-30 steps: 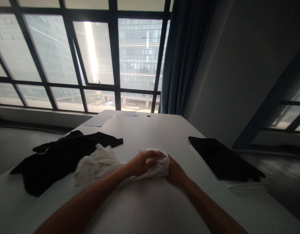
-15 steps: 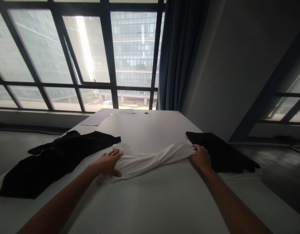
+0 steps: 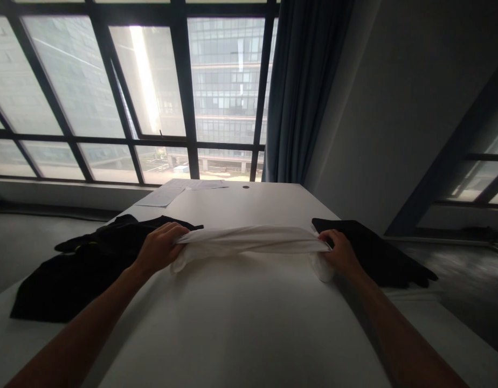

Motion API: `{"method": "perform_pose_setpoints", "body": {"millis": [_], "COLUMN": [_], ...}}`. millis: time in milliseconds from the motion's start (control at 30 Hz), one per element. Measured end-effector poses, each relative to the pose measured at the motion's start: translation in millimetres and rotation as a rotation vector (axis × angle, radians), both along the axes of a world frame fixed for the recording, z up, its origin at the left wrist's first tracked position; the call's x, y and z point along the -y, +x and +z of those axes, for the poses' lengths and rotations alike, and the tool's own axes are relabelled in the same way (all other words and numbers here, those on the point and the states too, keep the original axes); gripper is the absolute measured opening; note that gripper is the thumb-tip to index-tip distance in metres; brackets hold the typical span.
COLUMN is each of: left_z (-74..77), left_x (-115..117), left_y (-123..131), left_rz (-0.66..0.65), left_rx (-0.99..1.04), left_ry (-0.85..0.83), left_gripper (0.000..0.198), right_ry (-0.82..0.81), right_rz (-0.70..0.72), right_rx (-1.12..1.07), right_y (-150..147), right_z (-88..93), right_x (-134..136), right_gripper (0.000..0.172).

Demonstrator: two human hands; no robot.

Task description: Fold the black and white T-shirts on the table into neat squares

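Note:
A thin white garment (image 3: 249, 237) is stretched sideways between my two hands, just above the white table (image 3: 241, 323). My left hand (image 3: 162, 245) is closed on its left end, and a loose bit hangs below the fingers. At the other end my right hand (image 3: 340, 250) pinches the cloth, with another loose fold drooping under it. The garment's kind does not show, as it is bunched into a long band. Beside my left hand lies a crumpled black garment (image 3: 71, 285). Close to my right hand is a flatter black garment (image 3: 378, 253).
Sheets of paper (image 3: 160, 198) lie at the table's far left corner. A round dark cable hole (image 3: 246, 187) is near the far edge. Beyond stand a large window (image 3: 228, 81) and a blue curtain (image 3: 305, 97).
My left hand has gone from resting spread on the cloth to gripping its end. The white garment is lifted and pulled straighter, and my right hand keeps its hold.

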State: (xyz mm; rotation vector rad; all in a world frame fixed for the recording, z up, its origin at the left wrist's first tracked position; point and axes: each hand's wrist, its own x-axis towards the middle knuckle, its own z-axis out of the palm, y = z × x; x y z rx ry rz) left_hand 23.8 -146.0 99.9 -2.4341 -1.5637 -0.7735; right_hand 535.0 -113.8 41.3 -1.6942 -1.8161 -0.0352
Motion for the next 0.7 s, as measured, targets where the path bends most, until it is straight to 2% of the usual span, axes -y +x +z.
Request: {"method": "perform_pose_setpoints", "body": {"millis": [67,133,200,267,333,400,467,533,600,700], "left_z": [13.2,18.6,15.4,5.9,-6.7,-18.9,-29.3,-37.4,-43.7,-50.8], "left_x": [8,13,15,16,18,20,22,25,25,19], "left_y": [-6,-11,-14,-9,1,13,23,28,30,27], "left_rz": [0.007,-0.051,-0.141,-0.195,-0.183,-0.166,-0.183,-0.205,-0.206,-0.228], "left_rx": [-0.007,-0.065,-0.117,-0.140,-0.163,-0.213,-0.277,-0.316,-0.317,-0.277], "left_ry": [-0.133,-0.454,-0.792,-0.933,-0.888,-0.798,-0.725,-0.673,-0.644,-0.585], "left_gripper": [0.032,0.043,0.061,0.066,0.064,0.066,0.075,0.078,0.069,0.037], "right_ry": [-0.266,-0.526,-0.570,-0.452,-0.355,-0.339,-0.352,-0.362,-0.322,-0.109], "right_rz": [0.226,0.389,0.399,0.347,0.319,0.314,0.296,0.274,0.239,0.084], "right_rx": [-0.020,-0.051,-0.058,-0.020,0.048,0.117,0.185,0.257,0.320,0.379], "right_y": [11,16,14,5,-9,-21,-30,-36,-39,-43], "right_z": [9.0,13.6,12.6,6.5,-2.4,-10.9,-16.5,-18.2,-17.1,-13.7], "right_x": [8,15,19,17,12,8,5,4,5,5], "right_gripper": [0.032,0.044,0.053,0.057,0.062,0.063,0.056,0.042,0.026,0.011]}}
